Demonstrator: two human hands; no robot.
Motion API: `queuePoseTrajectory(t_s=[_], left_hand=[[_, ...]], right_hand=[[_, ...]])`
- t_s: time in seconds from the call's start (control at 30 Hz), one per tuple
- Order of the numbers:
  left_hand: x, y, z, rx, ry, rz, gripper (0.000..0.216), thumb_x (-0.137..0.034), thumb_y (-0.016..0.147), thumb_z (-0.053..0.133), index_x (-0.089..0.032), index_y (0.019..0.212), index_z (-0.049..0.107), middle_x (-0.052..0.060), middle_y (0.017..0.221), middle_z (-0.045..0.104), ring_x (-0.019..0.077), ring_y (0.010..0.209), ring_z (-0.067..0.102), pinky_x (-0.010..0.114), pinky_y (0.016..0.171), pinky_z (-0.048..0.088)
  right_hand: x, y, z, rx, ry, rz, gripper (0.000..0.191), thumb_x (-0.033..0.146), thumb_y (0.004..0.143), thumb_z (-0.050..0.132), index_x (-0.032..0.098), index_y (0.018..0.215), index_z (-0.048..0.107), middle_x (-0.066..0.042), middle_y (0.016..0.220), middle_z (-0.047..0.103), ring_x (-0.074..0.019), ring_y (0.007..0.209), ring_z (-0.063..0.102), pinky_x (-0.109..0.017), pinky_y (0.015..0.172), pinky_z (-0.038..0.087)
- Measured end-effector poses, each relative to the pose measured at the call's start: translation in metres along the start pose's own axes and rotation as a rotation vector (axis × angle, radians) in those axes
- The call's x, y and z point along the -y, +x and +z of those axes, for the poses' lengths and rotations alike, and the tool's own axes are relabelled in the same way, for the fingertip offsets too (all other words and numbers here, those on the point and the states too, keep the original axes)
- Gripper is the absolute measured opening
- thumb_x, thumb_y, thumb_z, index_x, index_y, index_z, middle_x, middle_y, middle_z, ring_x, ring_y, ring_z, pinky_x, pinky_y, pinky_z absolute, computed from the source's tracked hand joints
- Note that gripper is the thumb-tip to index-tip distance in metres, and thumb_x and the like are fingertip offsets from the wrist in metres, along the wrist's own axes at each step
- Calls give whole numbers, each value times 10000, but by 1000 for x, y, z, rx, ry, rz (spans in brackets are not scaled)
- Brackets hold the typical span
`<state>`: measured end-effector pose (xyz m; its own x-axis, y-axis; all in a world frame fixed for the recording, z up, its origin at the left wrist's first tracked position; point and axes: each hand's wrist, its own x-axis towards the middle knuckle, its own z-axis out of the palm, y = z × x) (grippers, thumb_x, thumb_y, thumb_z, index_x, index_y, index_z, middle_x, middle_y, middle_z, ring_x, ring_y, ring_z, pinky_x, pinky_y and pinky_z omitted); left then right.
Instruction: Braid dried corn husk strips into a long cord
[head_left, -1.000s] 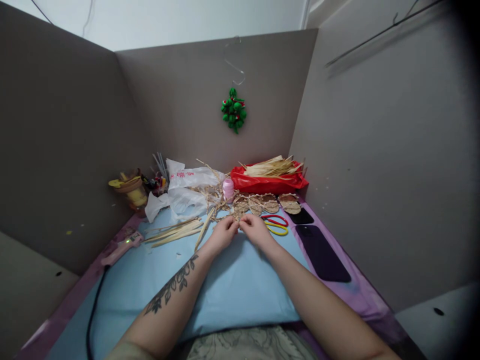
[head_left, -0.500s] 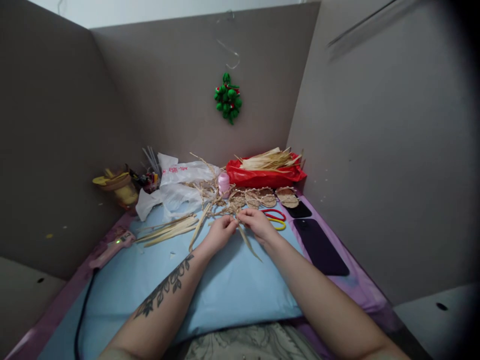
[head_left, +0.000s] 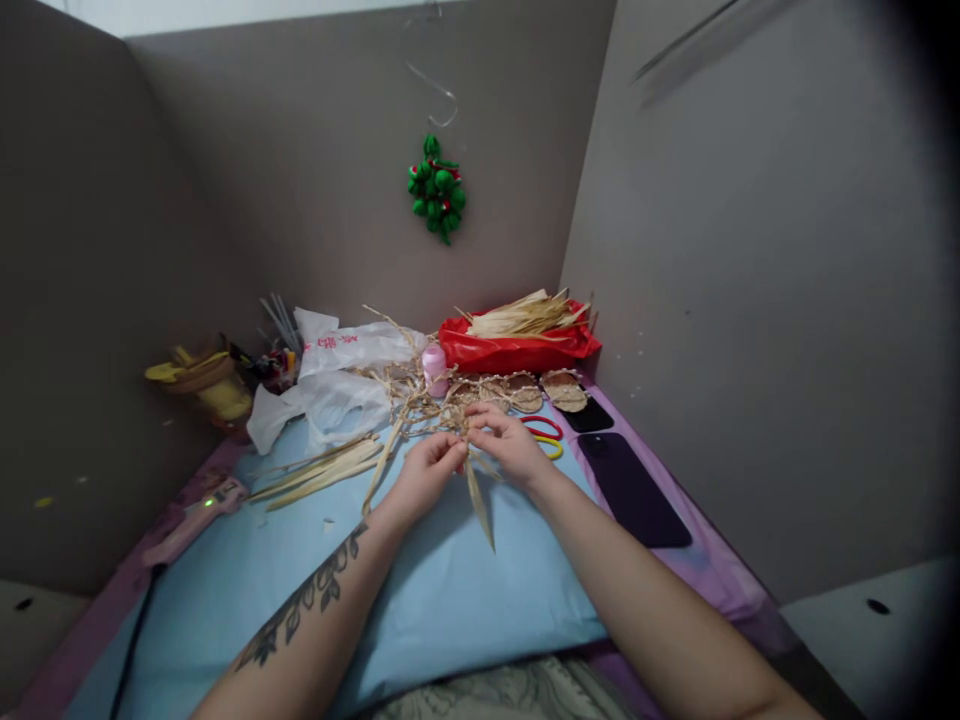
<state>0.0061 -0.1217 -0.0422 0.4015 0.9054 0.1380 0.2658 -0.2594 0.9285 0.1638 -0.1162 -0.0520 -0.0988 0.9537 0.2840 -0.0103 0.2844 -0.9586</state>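
My left hand (head_left: pixel 429 472) and my right hand (head_left: pixel 511 448) meet over the middle of the blue-covered table, fingertips close together. Between them they pinch a dried straw-like leaf strip (head_left: pixel 478 508), whose pale loose end hangs toward me. My left thumb and fingers are pressed together on it; the right thumb and index finger close on it too, with the other right fingers partly stretched. Just beyond my hands lies a tangle of thin twisted straw cord (head_left: pixel 420 405); whether it joins the held strip is hidden by my fingers.
Loose leaf strips (head_left: pixel 326 475) and a pink glue gun (head_left: pixel 196 520) lie left. Behind are white plastic bags (head_left: pixel 360 345), a pink thread spool (head_left: pixel 433 372) and a red bag (head_left: pixel 517 354) of dried leaves. Scissors (head_left: pixel 553 432), round woven pieces (head_left: pixel 564 393) and a dark phone (head_left: pixel 634 490) lie right.
The hanging strip has swung from slanting right to pointing more nearly straight toward me. My right fingers have lifted and spread somewhat. The whole view has shifted slightly.
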Motion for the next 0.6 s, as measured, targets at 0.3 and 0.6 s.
queuePoseTrajectory(t_s=[0.3,0.6], left_hand=[[15,3,-3,-196,42,-74,273,-379,824,457,-164,682,546,1,626,530,135,624,483,222,586,386],[25,-3,-4,-212,8,-172,289,-443,800,471,-214,656,573,18,624,557,166,609,520,262,589,451]], right_hand=[[6,-4,7,38,-260,259,73,224,720,585,180,691,635,-16,676,620,-146,646,541,-253,604,408],[37,7,-13,55,-442,215,400,263,686,641,254,1085,609,-68,1006,634,-204,847,582,-295,709,452]])
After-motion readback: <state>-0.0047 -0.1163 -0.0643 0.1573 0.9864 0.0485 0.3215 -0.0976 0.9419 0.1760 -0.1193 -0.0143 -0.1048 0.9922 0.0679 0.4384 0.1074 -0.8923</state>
